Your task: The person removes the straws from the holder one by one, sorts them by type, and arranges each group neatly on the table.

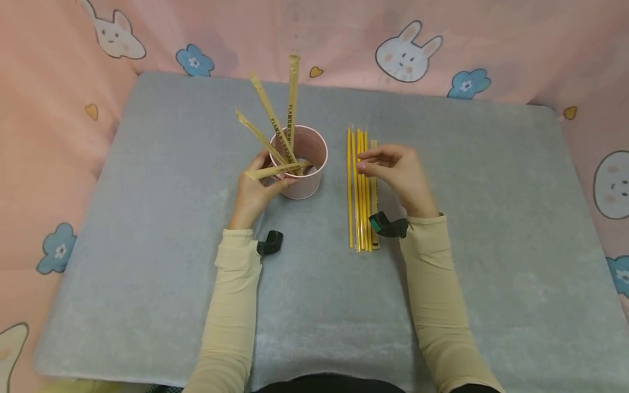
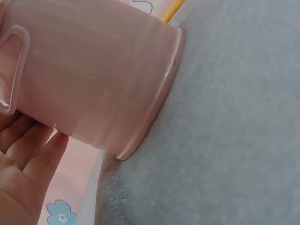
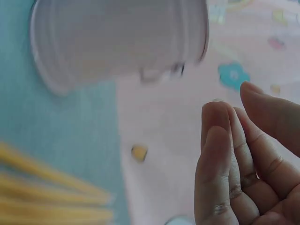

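My left hand (image 1: pixel 251 191) holds a small pink bucket (image 1: pixel 306 188) by its side, thumb near the rim. In the left wrist view, the pink bucket (image 2: pixel 108 70) stands on the table, with a wire loop on its wall. Several paper-wrapped straws (image 1: pixel 293 87) with dark print lean out of the bucket in different directions. My right hand (image 1: pixel 405 174) hovers over the yellow straws (image 1: pixel 360 218), which lie side by side in clear wrapping. Its fingers are loosely bent and nothing is between them. One paper-wrapped straw (image 1: pixel 375 239) lies along the right side of the yellow ones, partly hidden.
A grey cloth-covered table (image 1: pixel 147 262) spreads under everything. Pink curtains (image 1: pixel 334 33) with rabbits and flowers hang behind it and at both sides. Each wrist carries a black camera (image 1: pixel 271 243).
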The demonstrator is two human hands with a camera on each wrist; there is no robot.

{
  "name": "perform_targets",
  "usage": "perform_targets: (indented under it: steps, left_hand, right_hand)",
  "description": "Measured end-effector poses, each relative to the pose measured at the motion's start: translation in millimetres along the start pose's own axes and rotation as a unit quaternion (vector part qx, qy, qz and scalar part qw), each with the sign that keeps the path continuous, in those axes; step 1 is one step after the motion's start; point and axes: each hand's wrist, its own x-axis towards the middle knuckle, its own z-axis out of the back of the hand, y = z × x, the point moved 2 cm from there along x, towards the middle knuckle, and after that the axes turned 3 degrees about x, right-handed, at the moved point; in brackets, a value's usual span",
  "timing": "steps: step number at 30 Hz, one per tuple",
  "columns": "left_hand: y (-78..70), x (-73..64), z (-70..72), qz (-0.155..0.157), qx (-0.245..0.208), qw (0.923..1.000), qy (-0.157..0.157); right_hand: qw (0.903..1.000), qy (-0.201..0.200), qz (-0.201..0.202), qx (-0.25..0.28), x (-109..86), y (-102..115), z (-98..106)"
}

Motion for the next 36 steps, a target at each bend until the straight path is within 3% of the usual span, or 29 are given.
perform_targets:
  steps: [6,18,28,36]
  left_hand:
    - [0.1,-0.2,-0.7,-0.001,-0.003,1.0000,-0.001]
    - [-1.0,-0.7,0.5,-0.014,0.009,0.9999,0.000]
    - [0.7,-0.4,1.8,0.004,0.016,0.9999,0.004]
    - [0.7,0.2,1.4,0.020,-0.009,0.9997,0.009]
  right_hand:
    - [0.9991,0.036,0.013,-0.018,-1.7,18.8,-26.1]
    - [0.9869,0.110,0.099,-0.063,8.1,38.7,-74.4]
    - [0.9804,0.127,0.122,-0.088,11.3,39.4,-94.3]
    - [0.9738,0.126,0.134,-0.133,11.3,38.5,-103.4]
